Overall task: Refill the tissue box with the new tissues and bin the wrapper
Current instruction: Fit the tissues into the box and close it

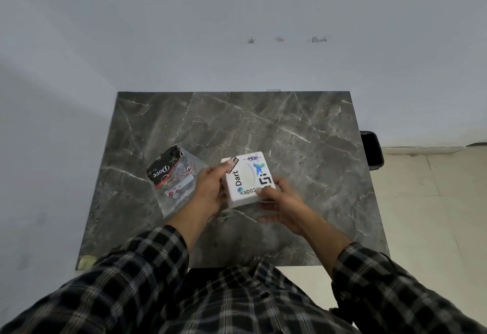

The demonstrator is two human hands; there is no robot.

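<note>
A white tissue box (247, 179) covered in stickers is gripped between both hands above the marble table (303, 136), left hand (208, 191) on its left side, right hand (279, 202) at its near right corner. Its oval slot shows no tissue. A clear wrapper (171, 175) lies just left. A black bin (372, 152) stands beyond the table's right edge, its contents hidden.

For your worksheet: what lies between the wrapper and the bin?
In the head view, both hands holding the tissue box, between wrapper and bin.

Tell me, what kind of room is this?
Probably a plain room at home: a dark marble-look table pushed against a bare white wall, a tiled floor, and a black bin beside it.
</note>
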